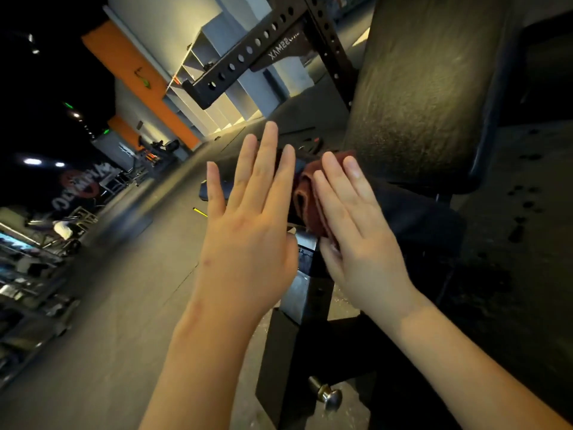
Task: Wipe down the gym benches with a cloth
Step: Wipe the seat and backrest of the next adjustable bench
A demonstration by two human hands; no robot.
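Note:
A dark red cloth (307, 193), folded, lies on the black seat pad (418, 212) of a gym bench. My right hand (356, 231) presses flat on the cloth with straight fingers. My left hand (251, 221) is held up beside it, fingers straight and spread, its fingertips over the cloth's left edge; whether it touches the cloth I cannot tell. The bench's raised back pad (428, 82), black and textured, stands just right of the cloth.
The bench's metal frame (300, 293) with a steel adjustment pin (328, 397) sits below my hands. A black perforated rack upright and crossbeam (257, 45) rise behind. Grey rubber floor (124, 290) spreads to the left, with weights and machines along the far left edge.

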